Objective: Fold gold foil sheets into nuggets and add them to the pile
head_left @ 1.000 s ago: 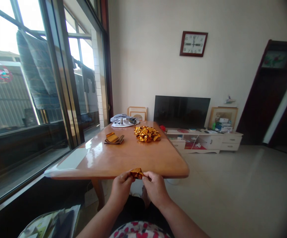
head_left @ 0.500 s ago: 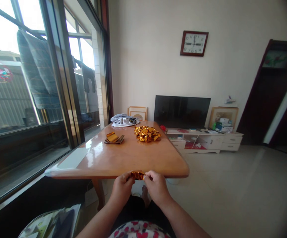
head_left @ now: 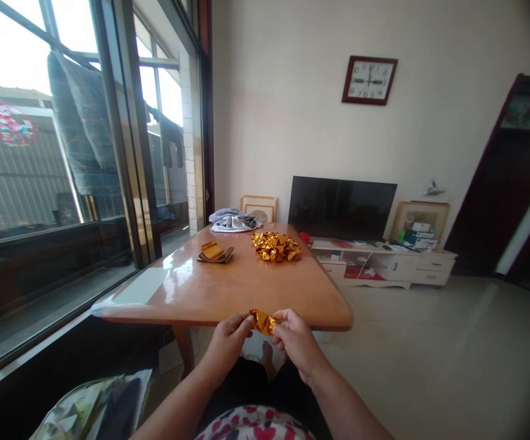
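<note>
Between my two hands, at the near edge of the wooden table (head_left: 246, 299), is a piece of shiny gold foil (head_left: 263, 322). My left hand (head_left: 228, 338) pinches its left end between thumb and fingers. At its right end, my right hand (head_left: 296, 339) has thumb and fingertips closed on the foil. Farther back on the table lies a pile of crumpled gold foil pieces (head_left: 276, 247). To the left of that pile is a small stack of flat gold sheets (head_left: 214, 252).
Folded clothes (head_left: 233, 220) lie at the table's far end. A low white cabinet (head_left: 397, 266) and a black television (head_left: 342, 208) stand beyond it. Tall windows run along the left, and a bag of papers (head_left: 104, 406) sits at the lower left.
The foil between my hands has opened into a wider, angled shape, and my right hand has risen slightly. The whole view has shifted a little, with the room's contents now farther right.
</note>
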